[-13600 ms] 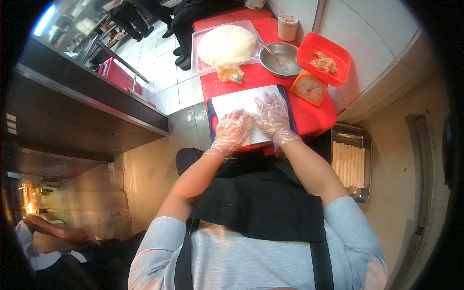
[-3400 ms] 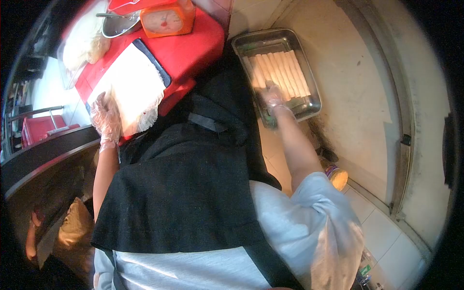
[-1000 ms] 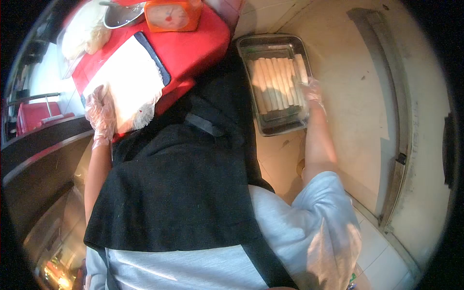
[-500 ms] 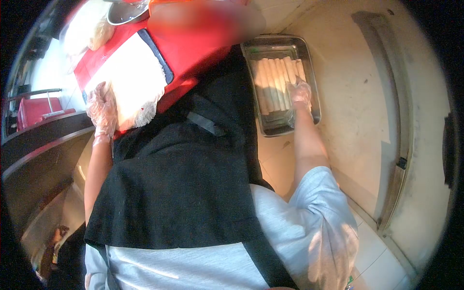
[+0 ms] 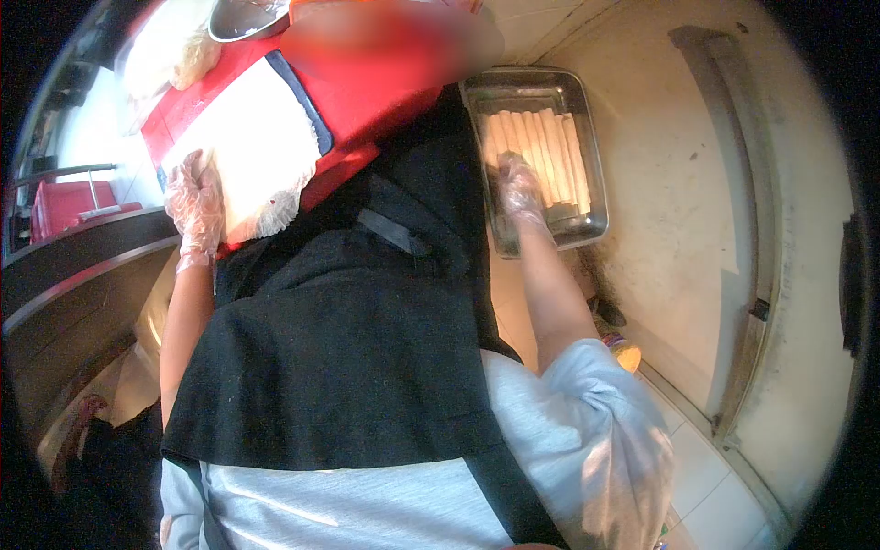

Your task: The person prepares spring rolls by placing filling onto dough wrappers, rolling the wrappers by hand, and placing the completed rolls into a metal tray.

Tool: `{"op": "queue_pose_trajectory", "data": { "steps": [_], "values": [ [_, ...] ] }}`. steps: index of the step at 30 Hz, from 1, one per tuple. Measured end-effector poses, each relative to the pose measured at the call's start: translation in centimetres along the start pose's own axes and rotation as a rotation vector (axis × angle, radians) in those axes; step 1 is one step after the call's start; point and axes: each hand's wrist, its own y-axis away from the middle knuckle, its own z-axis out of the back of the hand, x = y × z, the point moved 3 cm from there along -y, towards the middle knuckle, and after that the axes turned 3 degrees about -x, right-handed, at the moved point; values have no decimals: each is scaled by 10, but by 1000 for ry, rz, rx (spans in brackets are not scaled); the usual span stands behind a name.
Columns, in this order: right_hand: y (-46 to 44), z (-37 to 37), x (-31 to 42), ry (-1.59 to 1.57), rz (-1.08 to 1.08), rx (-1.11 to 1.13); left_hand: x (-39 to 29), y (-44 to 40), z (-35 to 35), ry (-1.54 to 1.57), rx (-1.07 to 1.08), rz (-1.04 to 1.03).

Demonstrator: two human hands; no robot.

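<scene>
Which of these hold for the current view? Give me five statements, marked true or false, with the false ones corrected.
1. The right hand is at the rolls in the metal tray. True.
2. The left hand is bare. False: the left hand is gloved in clear plastic.
3. The rolls lie side by side. True.
4. The metal tray sits on the red tabletop. False: it lies beside the red tabletop, not on it.
5. A metal bowl shows at the picture's top edge. True.
</scene>
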Motion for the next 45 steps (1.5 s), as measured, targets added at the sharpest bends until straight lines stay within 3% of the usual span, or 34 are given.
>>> {"op": "queue_pose_trajectory", "data": {
  "steps": [2,4,7,10,13,14,18,20,23,26,29,32,36,39,42,45],
  "values": [
    [-26,-28,-2,130,163,-135,2,1,-1,-3,2,-3],
    [-72,-38,8,305,95,113,3,1,-1,9,-3,-13],
    [-119,-38,34,301,125,383,-2,1,1,0,11,2],
    [-147,-12,69,715,135,692,0,-2,1,-40,17,-34],
    [-167,-36,41,707,314,670,3,0,-2,-31,-19,-63],
    [-178,-44,46,764,323,894,2,0,-1,-28,-23,-64],
    [-153,12,94,666,224,1075,6,-1,-2,-28,-31,-74],
    [-149,3,53,433,200,948,6,-1,-3,-8,-27,-59],
    [-112,40,58,200,291,587,5,-1,-2,-13,-35,-55],
    [-83,36,3,-595,40,563,5,0,-1,-9,-23,-24],
    [-54,78,-16,-536,-236,353,5,0,-2,-18,-9,-18],
    [-39,111,-29,-611,-305,132,10,0,-4,-25,5,-15],
    [-53,134,-32,-585,-259,38,8,1,-2,-40,-8,-42],
    [-91,125,-25,-225,-144,139,13,1,-6,-19,-18,-68],
    [-122,97,-2,23,-251,274,9,1,-3,3,-28,-60],
    [-122,56,-6,267,-168,447,7,0,-2,-14,-25,-81]
  ]
}}
